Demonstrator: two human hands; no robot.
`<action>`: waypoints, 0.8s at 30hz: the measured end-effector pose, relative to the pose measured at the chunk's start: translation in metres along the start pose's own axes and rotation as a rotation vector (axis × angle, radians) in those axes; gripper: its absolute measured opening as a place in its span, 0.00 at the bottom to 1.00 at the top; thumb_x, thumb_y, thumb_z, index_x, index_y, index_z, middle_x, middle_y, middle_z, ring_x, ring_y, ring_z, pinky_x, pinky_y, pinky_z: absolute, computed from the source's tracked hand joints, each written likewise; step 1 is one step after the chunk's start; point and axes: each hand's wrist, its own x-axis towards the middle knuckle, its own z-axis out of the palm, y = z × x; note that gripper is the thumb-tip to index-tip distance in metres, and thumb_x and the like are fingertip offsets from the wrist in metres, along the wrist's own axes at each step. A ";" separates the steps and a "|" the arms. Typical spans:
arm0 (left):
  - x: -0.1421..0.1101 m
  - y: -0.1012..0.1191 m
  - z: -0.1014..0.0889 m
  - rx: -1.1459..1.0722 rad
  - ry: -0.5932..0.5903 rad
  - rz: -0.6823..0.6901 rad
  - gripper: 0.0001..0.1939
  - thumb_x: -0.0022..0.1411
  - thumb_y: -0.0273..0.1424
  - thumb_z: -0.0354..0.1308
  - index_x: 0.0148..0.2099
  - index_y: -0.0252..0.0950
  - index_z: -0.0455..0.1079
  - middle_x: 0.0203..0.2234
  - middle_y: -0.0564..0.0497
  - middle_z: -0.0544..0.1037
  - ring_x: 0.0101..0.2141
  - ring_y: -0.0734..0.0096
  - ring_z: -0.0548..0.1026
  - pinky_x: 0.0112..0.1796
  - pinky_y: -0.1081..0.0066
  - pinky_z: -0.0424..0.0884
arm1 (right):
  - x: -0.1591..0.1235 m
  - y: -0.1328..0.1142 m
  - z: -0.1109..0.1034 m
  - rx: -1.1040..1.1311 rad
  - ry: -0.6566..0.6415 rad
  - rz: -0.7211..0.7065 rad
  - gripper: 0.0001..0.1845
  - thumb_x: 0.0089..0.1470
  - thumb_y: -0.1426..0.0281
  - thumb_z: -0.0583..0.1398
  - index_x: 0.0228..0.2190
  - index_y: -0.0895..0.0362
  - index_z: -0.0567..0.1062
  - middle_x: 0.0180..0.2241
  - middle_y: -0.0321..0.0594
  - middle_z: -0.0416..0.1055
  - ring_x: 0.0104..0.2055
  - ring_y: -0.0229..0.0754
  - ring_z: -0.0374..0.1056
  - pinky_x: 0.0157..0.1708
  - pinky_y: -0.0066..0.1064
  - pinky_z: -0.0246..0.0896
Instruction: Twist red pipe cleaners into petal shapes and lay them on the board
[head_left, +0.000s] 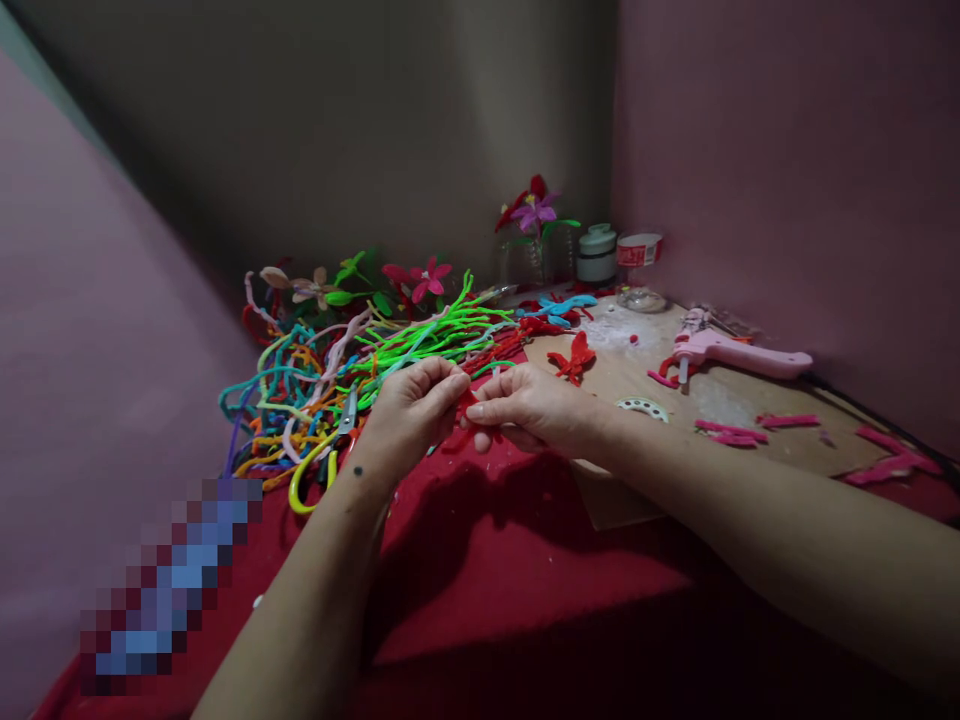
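My left hand [411, 408] and my right hand [529, 408] meet over a red cloth [480, 560], both pinched on a red pipe cleaner piece [466, 420] held between them. Just left of my left hand lie yellow-handled scissors [322, 455] on a heap of coloured pipe cleaners [352, 375]. A finished red pipe cleaner shape [573, 358] lies on a brown board [720, 400] just beyond my right hand.
A pink glue gun [731, 350] rests on the board with pink scraps [731, 432] and a white tape ring [642, 406]. Pipe cleaner flowers [420, 280], a vase [534, 240] and small jars [598, 252] stand against the back wall. Walls close in on three sides.
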 end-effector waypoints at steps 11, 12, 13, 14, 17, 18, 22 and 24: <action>0.000 0.001 -0.008 -0.187 -0.107 -0.059 0.09 0.50 0.35 0.60 0.29 0.33 0.68 0.13 0.56 0.68 0.12 0.81 0.61 0.15 0.78 0.55 | 0.001 0.002 0.000 -0.060 0.067 -0.037 0.07 0.46 0.73 0.56 0.20 0.61 0.70 0.16 0.33 0.68 0.10 0.25 0.43 0.09 0.23 0.35; 0.001 0.002 -0.008 -0.185 -0.104 -0.059 0.09 0.50 0.34 0.60 0.29 0.33 0.68 0.13 0.55 0.68 0.13 0.80 0.61 0.15 0.77 0.55 | 0.001 0.002 0.000 -0.052 0.063 -0.047 0.07 0.46 0.72 0.56 0.20 0.61 0.70 0.16 0.33 0.68 0.10 0.25 0.44 0.09 0.23 0.35; 0.001 0.002 -0.007 -0.173 -0.095 -0.055 0.09 0.49 0.34 0.61 0.28 0.33 0.68 0.13 0.55 0.68 0.13 0.80 0.61 0.14 0.77 0.55 | 0.001 0.003 0.000 -0.054 0.064 -0.050 0.07 0.46 0.72 0.57 0.21 0.61 0.70 0.16 0.33 0.68 0.10 0.25 0.44 0.09 0.23 0.36; 0.000 0.003 -0.006 -0.150 -0.081 -0.053 0.09 0.48 0.34 0.61 0.27 0.33 0.68 0.13 0.56 0.68 0.12 0.81 0.61 0.14 0.77 0.55 | 0.001 0.003 0.000 -0.065 0.067 -0.049 0.06 0.46 0.72 0.57 0.21 0.61 0.71 0.16 0.33 0.68 0.10 0.25 0.44 0.09 0.23 0.36; -0.001 0.003 0.003 -0.011 0.048 -0.024 0.09 0.49 0.34 0.59 0.25 0.34 0.67 0.11 0.57 0.66 0.11 0.81 0.59 0.14 0.77 0.53 | 0.002 0.005 0.000 -0.108 0.074 -0.036 0.06 0.46 0.72 0.56 0.22 0.62 0.72 0.17 0.34 0.70 0.10 0.25 0.43 0.09 0.23 0.35; -0.002 0.003 0.007 0.073 0.128 0.009 0.08 0.50 0.33 0.58 0.24 0.34 0.67 0.11 0.57 0.65 0.12 0.81 0.59 0.14 0.77 0.53 | 0.002 0.006 0.001 -0.117 0.080 -0.033 0.06 0.46 0.73 0.56 0.22 0.62 0.71 0.17 0.34 0.70 0.10 0.25 0.44 0.09 0.23 0.35; -0.004 0.002 0.017 0.327 0.381 0.138 0.06 0.50 0.32 0.57 0.25 0.34 0.69 0.13 0.56 0.68 0.16 0.79 0.62 0.18 0.77 0.56 | 0.004 0.008 0.002 -0.082 0.093 -0.038 0.08 0.47 0.73 0.55 0.20 0.62 0.70 0.15 0.33 0.67 0.10 0.26 0.45 0.09 0.23 0.36; -0.002 0.003 0.015 0.239 0.333 0.100 0.08 0.52 0.33 0.55 0.26 0.34 0.68 0.13 0.57 0.67 0.15 0.80 0.62 0.17 0.77 0.57 | 0.004 0.007 0.001 0.012 0.104 -0.051 0.08 0.48 0.72 0.55 0.21 0.61 0.70 0.15 0.33 0.68 0.09 0.26 0.44 0.09 0.24 0.35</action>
